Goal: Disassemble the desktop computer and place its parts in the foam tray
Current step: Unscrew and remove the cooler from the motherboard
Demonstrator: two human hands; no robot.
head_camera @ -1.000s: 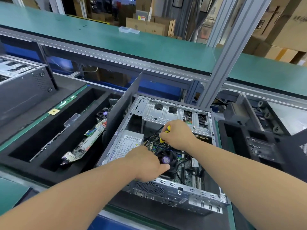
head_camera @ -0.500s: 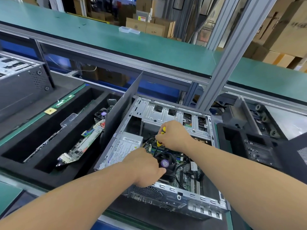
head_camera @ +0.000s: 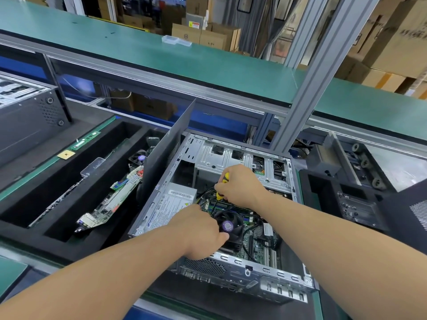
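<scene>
An open silver desktop case [head_camera: 242,155] lies on its side on the bench. Inside it sit a grey power supply [head_camera: 171,206], a motherboard [head_camera: 258,243] and a black CPU cooler fan [head_camera: 231,227] with a purple centre label. My right hand [head_camera: 240,183] is closed on a yellow-handled screwdriver [head_camera: 226,176] whose tip points down beside the fan. My left hand [head_camera: 198,232] grips the near left edge of the fan. The black foam tray [head_camera: 27,229] lies left of the case and holds a circuit board [head_camera: 108,204] and another fan [head_camera: 141,157].
A dark side panel [head_camera: 166,148] stands upright between tray and case. A second grey case [head_camera: 25,125] sits far left. A memory stick [head_camera: 85,140] and a gold chip [head_camera: 66,154] rest on the foam rim. Black housings [head_camera: 346,204] lie right. An aluminium post [head_camera: 307,93] rises behind the case.
My right hand with the screwdriver has shifted slightly left and nearer, toward the fan. My left hand has stayed on the fan.
</scene>
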